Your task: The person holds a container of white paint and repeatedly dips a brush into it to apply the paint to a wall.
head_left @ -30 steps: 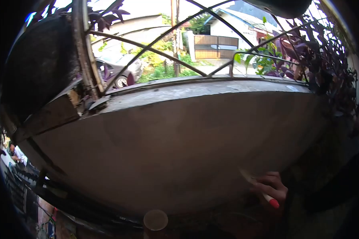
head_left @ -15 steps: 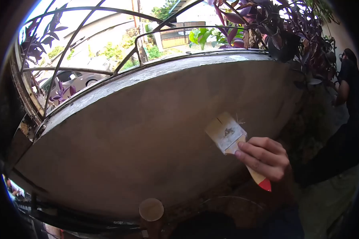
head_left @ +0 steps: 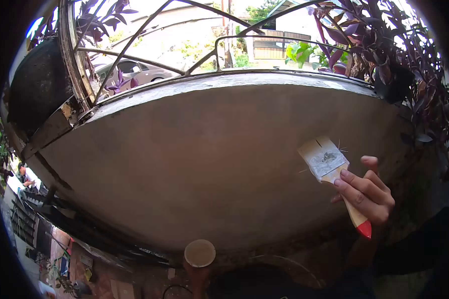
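Observation:
My right hand (head_left: pixel 366 194) grips a paintbrush (head_left: pixel 351 199) by its pale wooden handle, which ends in a red tip. Wide bristles point up and left in front of the wall (head_left: pixel 194 159), and the metal band is smeared with white. One finger stands off from the handle. Low in the view, my left hand (head_left: pixel 197 276) is wrapped round a cup (head_left: pixel 200 253) with pale contents, its fingers mostly in shadow.
A metal window grille (head_left: pixel 204 62) rises from the wall's ledge (head_left: pixel 234 79). Purple-leaved plants (head_left: pixel 394 55) hang at the right. At the far left a person (head_left: pixel 31 178) is visible, with a dark rounded object (head_left: pixel 40 84) above. Outside stands a car (head_left: pixel 134 70).
The view has swung left, so the wall and both hands sit farther right. The person at the right edge has left the view. One right-hand finger has lifted off the brush.

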`<state>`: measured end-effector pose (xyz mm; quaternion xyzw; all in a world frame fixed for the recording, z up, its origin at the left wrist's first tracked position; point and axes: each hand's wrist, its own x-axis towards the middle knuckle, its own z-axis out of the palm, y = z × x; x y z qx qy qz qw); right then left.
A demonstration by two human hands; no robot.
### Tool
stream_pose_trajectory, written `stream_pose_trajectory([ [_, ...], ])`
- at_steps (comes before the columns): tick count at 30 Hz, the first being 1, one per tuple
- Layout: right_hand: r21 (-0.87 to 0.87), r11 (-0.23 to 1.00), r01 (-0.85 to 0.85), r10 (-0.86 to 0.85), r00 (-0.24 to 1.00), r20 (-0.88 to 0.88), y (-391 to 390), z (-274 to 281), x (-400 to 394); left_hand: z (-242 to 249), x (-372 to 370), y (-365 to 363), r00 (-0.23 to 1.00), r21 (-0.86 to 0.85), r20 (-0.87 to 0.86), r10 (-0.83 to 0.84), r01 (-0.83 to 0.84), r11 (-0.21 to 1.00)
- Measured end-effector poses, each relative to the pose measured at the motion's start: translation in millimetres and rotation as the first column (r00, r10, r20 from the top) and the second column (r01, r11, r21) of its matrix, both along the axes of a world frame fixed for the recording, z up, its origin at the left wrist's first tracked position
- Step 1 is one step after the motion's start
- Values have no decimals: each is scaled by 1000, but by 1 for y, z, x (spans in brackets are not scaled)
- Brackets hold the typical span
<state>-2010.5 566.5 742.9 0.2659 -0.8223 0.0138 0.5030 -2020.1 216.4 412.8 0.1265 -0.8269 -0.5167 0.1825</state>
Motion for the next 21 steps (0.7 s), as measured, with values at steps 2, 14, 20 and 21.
stream_pose_trajectory([
  [2, -58, 998, -28, 29, 999, 24, 3, -6, 2, 12, 3, 7, 999, 79, 51, -7, 3, 997],
  [14, -83, 993, -86, 85, 996, -15, 13, -30, 18, 22, 19, 49, 980, 198, -119, -159, 181, 964],
  [20, -45, 992, -117, 114, 991, -64, 20, -36, 10, 2, 24, 45, 986, 174, -137, -90, 113, 978],
  [21, -7, 991, -131, 130, 988, -82, 21, -34, 6, -1, 24, 43, 989, 175, -124, -76, 98, 980],
])
